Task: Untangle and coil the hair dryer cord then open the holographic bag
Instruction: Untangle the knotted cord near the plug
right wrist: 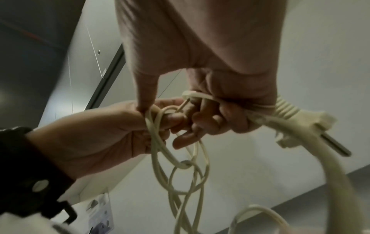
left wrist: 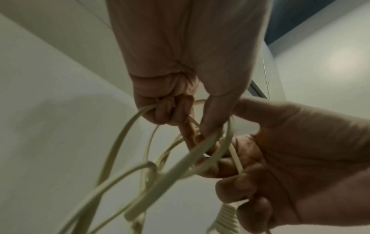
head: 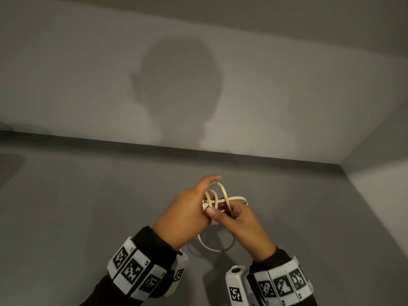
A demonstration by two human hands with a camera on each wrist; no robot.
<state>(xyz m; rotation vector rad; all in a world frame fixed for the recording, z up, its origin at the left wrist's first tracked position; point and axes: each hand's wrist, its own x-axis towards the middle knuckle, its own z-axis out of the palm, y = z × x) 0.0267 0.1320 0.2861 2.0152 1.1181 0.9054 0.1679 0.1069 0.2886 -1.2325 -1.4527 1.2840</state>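
A cream hair dryer cord (head: 221,191) is bunched in tangled loops between both hands, above a grey surface. My left hand (head: 212,195) curls its fingers round several loops, thumb pressed on the bundle. My right hand (head: 229,212) grips the cord right beside it. In the right wrist view the right hand (right wrist: 200,120) holds the cord near the cream plug (right wrist: 312,125), whose metal pin (right wrist: 336,145) sticks out past the fist. More loops (right wrist: 180,178) hang knotted below the hands. In the left wrist view the left hand (left wrist: 180,120) clutches strands (left wrist: 112,150). Neither the dryer body nor the bag is clearly visible.
A grey surface (head: 88,217) spreads below the hands and meets pale walls (head: 287,96) at the back and on the right. A pale glossy packet (right wrist: 100,210) lies low in the right wrist view. One cord loop (head: 209,247) dangles beneath the wrists.
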